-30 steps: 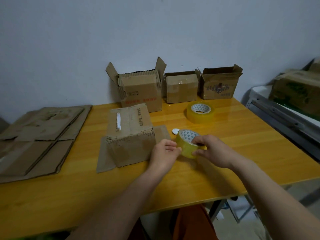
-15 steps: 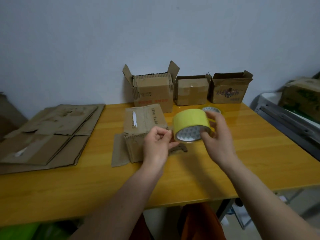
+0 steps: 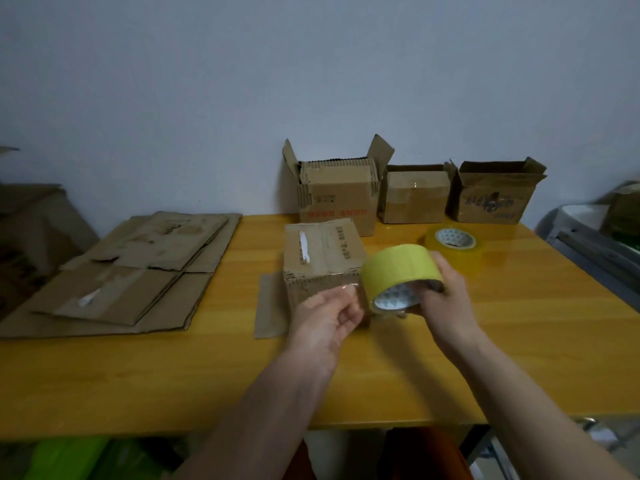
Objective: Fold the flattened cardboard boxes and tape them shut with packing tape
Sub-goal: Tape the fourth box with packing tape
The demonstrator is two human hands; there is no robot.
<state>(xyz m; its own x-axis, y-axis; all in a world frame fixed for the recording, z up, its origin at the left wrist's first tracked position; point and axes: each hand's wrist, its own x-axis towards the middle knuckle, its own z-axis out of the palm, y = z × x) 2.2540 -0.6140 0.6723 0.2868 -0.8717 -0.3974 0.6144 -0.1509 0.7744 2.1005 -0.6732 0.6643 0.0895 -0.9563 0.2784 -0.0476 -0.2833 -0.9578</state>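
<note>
Fingers [image 3: 349,299] pinching tape [image 3: 398,268], box [image 3: 322,251] print illegible

back-left open box [image 3: 337,199]: red print, too blurred to read | nearest folded box [image 3: 323,252]: dark vertical print, unreadable | back-right box [image 3: 490,199]: printed logo, illegible | flattened cardboard [image 3: 138,265]: faint marks, unreadable

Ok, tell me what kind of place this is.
Probably a makeshift packing spot in a plain room: a wooden table against a bare wall, a pile of flattened cartons, folded boxes lined up behind, and a spare tape roll.
</note>
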